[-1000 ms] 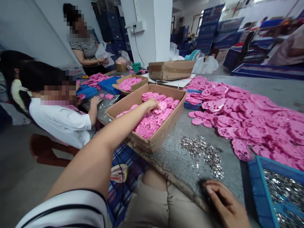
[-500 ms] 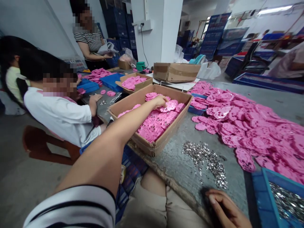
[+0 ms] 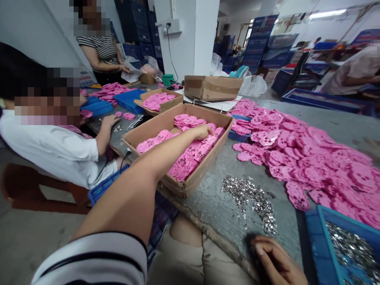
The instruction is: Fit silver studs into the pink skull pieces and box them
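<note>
Pink flat pieces (image 3: 190, 152) fill the open cardboard box (image 3: 190, 186) on the worktop (image 3: 213, 198), some of them stacked at its far end, the rest lying loose and overlapping; the person's left hand (image 3: 204, 130) reaches into the box with its fingers curled down onto the top layer, touching a piece, though I cannot tell whether it has actually pinched one; the right hand (image 3: 277, 263) rests at the near edge of the worktop, fingers loosely bent, with nothing visibly in it. Just beyond that hand lies a scatter of small silver metal bits (image 3: 252, 198), and more of them fill the blue tray (image 3: 319, 245) at the right; a much bigger heap of pink pieces (image 3: 311, 158) spreads over the worktop beyond. To my eye the pieces look thin, light and somewhat bendy, so one should lift easily by an edge between thumb and finger; overlapped as they are, a neighbour could drag along with it. A seated co-worker in a white top (image 3: 59, 150) works at the left.
</note>
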### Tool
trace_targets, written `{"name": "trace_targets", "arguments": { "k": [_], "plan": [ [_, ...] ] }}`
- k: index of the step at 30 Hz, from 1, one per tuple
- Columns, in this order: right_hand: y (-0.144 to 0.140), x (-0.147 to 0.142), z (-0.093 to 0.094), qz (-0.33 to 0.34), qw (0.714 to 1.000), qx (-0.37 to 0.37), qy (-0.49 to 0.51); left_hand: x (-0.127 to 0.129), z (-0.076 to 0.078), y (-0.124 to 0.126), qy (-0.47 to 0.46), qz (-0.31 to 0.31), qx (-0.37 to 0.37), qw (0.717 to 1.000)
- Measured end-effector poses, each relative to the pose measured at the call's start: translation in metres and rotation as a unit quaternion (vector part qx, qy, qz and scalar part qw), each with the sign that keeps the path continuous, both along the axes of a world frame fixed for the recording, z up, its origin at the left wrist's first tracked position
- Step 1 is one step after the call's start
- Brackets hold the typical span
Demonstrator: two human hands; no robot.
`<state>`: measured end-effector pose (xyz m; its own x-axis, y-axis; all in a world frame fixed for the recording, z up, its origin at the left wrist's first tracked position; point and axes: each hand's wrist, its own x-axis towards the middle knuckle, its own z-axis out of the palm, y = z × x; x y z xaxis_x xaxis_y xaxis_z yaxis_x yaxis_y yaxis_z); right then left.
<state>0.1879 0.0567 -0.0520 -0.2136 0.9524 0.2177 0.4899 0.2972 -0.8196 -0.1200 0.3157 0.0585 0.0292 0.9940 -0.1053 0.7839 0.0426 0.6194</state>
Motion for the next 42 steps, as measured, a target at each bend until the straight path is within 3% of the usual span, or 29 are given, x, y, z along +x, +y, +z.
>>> {"name": "trace_targets", "arguments": {
  "k": [8,11,13,15,18,21,23,27,30,32,34,36,39,40,42],
  "plan": [
    [-0.009,-0.019,0.012,-0.023,0.999,-0.026,0.023,0.009,0.0,-0.014,0.109,-0.031,0.05,0.992],
    [-0.002,-0.013,0.037,0.011,0.999,-0.027,-0.034,0.011,0.009,-0.018,0.15,-0.048,0.064,0.985],
    [0.017,-0.001,0.065,0.003,0.992,0.019,-0.128,0.011,0.022,-0.025,0.173,-0.059,0.081,0.98],
    [0.048,0.012,0.093,-0.064,0.961,0.055,-0.263,0.011,0.04,-0.035,0.185,-0.07,0.107,0.974],
    [0.105,0.027,0.114,-0.147,0.864,-0.005,-0.481,0.014,0.066,-0.058,0.176,-0.075,0.142,0.971],
    [0.147,0.028,0.106,-0.143,0.797,-0.164,-0.564,0.021,0.083,-0.089,0.151,-0.07,0.174,0.971],
    [0.158,0.025,0.096,-0.119,0.792,-0.199,-0.565,0.026,0.085,-0.117,0.121,-0.089,0.203,0.968],
    [0.153,0.02,0.097,-0.119,0.805,-0.191,-0.549,0.04,0.066,-0.183,0.018,-0.192,0.252,0.948],
    [0.137,0.015,0.117,-0.145,0.817,-0.157,-0.535,0.058,0.029,-0.222,-0.113,-0.209,0.169,0.957],
    [0.12,0.007,0.13,-0.146,0.831,-0.126,-0.521,0.076,0.0,-0.234,-0.242,-0.16,0.076,0.954],
    [0.097,-0.007,0.138,-0.129,0.853,-0.082,-0.499,0.098,-0.026,-0.237,-0.405,-0.072,-0.019,0.911],
    [0.069,-0.024,0.139,-0.1,0.873,-0.041,-0.476,0.121,-0.045,-0.237,-0.544,0.027,-0.051,0.837],
    [0.035,-0.043,0.129,-0.019,0.894,-0.035,-0.445,0.145,-0.059,-0.24,-0.675,0.087,-0.104,0.725],
    [0.028,-0.046,0.124,0.02,0.902,-0.047,-0.428,0.148,-0.063,-0.243,-0.695,0.097,-0.119,0.703],
    [0.025,-0.043,0.114,0.067,0.915,-0.082,-0.389,0.149,-0.07,-0.25,-0.704,0.128,-0.135,0.685]
  ]
}}
